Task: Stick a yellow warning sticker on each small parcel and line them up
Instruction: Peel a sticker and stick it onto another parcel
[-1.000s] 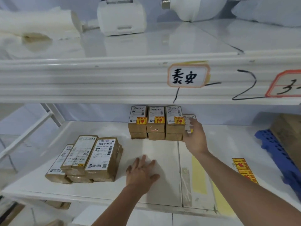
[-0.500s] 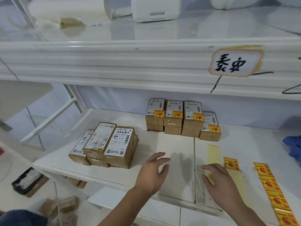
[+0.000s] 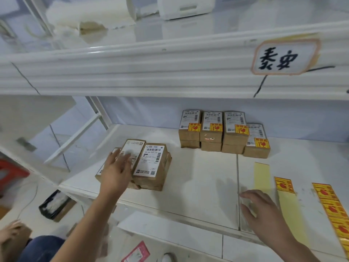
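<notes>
Now reaching: left hand [image 3: 115, 173] fingers [image 3: 124, 156] spread, empty, over unstickered parcels [image 3: 149, 163]; right hand [image 3: 264, 210] slack beside sticker [image 3: 284, 184]. Could topple stack beneath fingertips if grabbed carelessly.

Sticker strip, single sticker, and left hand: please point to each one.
Sticker strip [image 3: 332, 208], head view, on a yellow sticker in its middle.
Single sticker [image 3: 284, 184], head view, on its centre.
Left hand [image 3: 116, 171], head view, on the back of the hand.
</notes>
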